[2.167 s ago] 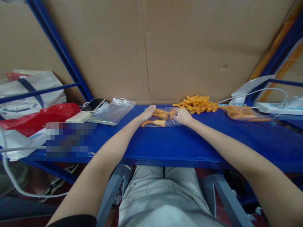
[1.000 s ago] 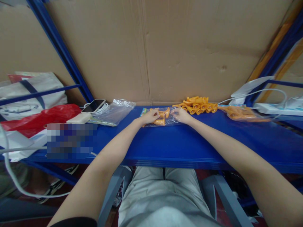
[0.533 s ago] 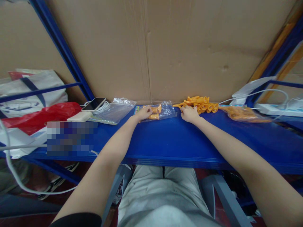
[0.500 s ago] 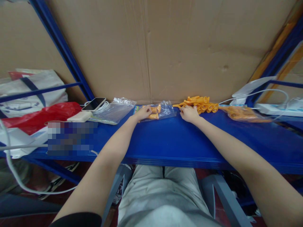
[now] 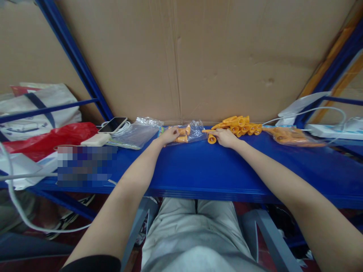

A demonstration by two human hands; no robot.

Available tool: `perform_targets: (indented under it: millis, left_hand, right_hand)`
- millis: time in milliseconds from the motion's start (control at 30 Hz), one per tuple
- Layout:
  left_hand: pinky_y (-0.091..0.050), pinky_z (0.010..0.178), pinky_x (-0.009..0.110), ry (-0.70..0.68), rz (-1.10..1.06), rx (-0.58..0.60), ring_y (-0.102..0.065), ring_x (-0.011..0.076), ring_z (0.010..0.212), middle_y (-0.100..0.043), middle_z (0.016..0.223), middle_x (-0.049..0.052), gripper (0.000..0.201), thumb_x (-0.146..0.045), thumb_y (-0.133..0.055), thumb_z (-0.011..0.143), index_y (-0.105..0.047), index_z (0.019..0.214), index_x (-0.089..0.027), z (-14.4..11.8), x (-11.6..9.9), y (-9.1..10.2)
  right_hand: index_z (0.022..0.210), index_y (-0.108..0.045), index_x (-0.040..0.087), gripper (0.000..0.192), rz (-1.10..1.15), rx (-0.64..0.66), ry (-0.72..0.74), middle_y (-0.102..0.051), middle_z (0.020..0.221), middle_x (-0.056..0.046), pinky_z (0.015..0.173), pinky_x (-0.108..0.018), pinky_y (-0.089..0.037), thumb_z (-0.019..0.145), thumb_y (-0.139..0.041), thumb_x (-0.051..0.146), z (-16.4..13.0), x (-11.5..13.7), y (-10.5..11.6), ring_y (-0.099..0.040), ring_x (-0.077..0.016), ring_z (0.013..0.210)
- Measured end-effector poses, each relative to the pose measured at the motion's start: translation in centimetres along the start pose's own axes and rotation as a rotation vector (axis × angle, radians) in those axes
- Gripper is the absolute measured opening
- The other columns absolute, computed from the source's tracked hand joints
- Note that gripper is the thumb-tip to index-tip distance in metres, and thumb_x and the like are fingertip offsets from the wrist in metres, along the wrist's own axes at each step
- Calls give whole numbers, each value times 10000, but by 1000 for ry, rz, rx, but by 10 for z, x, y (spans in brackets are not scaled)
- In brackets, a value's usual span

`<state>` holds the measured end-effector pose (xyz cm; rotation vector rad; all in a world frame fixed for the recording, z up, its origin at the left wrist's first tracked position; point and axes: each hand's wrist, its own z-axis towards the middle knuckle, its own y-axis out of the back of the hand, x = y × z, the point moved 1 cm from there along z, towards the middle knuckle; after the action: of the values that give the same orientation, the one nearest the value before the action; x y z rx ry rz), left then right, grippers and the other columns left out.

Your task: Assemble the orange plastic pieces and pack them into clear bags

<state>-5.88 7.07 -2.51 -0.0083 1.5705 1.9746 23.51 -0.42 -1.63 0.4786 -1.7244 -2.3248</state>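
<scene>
Right hand (image 5: pixel 226 137) grips an orange peg (image 5: pixel 210 135) lying crosswise, pointing left; left hand (image 5: pixel 169 135) pinches the bag (image 5: pixel 185 133).

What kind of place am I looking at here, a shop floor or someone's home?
Most likely a small packing or storage workspace, not a home. The bench is a blue metal shelf backed by cardboard sheets, with a loose pile of orange plastic parts and clear bags being filled by hand.
</scene>
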Motion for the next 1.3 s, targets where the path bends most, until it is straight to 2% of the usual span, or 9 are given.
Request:
perform_targets:
  millis: [133, 300, 467, 567, 700, 833, 1000, 1133, 1300]
  left_hand:
    - [-455, 1016, 342, -5, -2, -9, -612, 255, 1154, -718, 1095, 80, 141, -302, -486, 850, -599, 844, -218, 0, 1, 0]
    - [-460, 1023, 377, 28, 21, 8, -622, 260, 1135, -723, 1057, 82, 150, -299, -488, 834, -604, 859, -208, 0, -1, -1]
    - [-271, 1179, 523, 45, 106, -9, -414, 326, 1408, -582, 1408, 122, 134, -260, -495, 844, -608, 877, -197, -3, -6, 1]
    - [-200, 1174, 631, 133, 137, -53, -333, 387, 1452, -506, 1473, 178, 177, -282, -525, 835, -611, 953, -182, -4, -5, 0]
    - [-334, 1141, 540, 204, 103, -82, -405, 390, 1405, -544, 1398, 206, 255, -338, -558, 814, -579, 1008, -174, 0, -2, -5]
    - [-385, 1117, 460, 116, 60, -35, -459, 355, 1361, -567, 1346, 178, 179, -337, -558, 825, -539, 934, -197, 2, -4, -8]
    - [-423, 1070, 441, 26, -8, 21, -546, 322, 1245, -609, 1232, 153, 146, -326, -561, 841, -525, 905, -199, -2, -15, -6]
    - [-415, 1080, 410, -28, -68, 33, -577, 279, 1193, -653, 1156, 112, 150, -330, -547, 860, -562, 910, -190, -3, -24, -8]
    - [-360, 1135, 410, -13, -189, 66, -515, 267, 1311, -648, 1285, 105, 259, -352, -464, 914, -661, 924, -184, -5, -33, -9]
  right_hand:
    - [1283, -639, 201, 426, 12, -13, 67, -669, 1202, -140, 802, -341, -413, 919, -428, 132, 0, 4, 2, -597, -273, 1129]
    - [1096, -662, 161, 268, -18, -97, 133, -657, 1216, -156, 872, -379, -328, 951, -469, 277, 0, 6, 5, -559, -297, 1144]
    - [1137, -635, 106, 330, -48, -129, -29, -718, 1080, -188, 906, -393, -285, 989, -396, 278, 1, 7, 8, -619, -295, 1019]
    - [1150, -649, 113, 328, -77, -154, -77, -717, 1114, -198, 914, -404, -277, 978, -423, 276, 0, 7, 12, -613, -312, 1050]
    - [1142, -674, 121, 322, -101, -158, -92, -720, 1118, -198, 903, -422, -284, 951, -461, 268, -3, 7, 13, -591, -327, 1068]
    - [1116, -693, 146, 309, -119, -144, -73, -727, 1109, -179, 875, -417, -295, 943, -470, 270, -3, 6, 11, -583, -315, 1056]
    - [1076, -711, 153, 286, -86, -125, -23, -725, 1117, -164, 851, -401, -303, 943, -485, 268, -2, 6, 13, -584, -304, 1066]
    - [1071, -721, 170, 266, -34, -129, 51, -725, 1137, -144, 867, -403, -306, 938, -514, 272, 0, 8, 15, -584, -300, 1089]
    - [1068, -725, 192, 251, 96, -153, 82, -734, 1131, -118, 877, -390, -334, 937, -528, 273, 2, 15, 16, -603, -285, 1100]
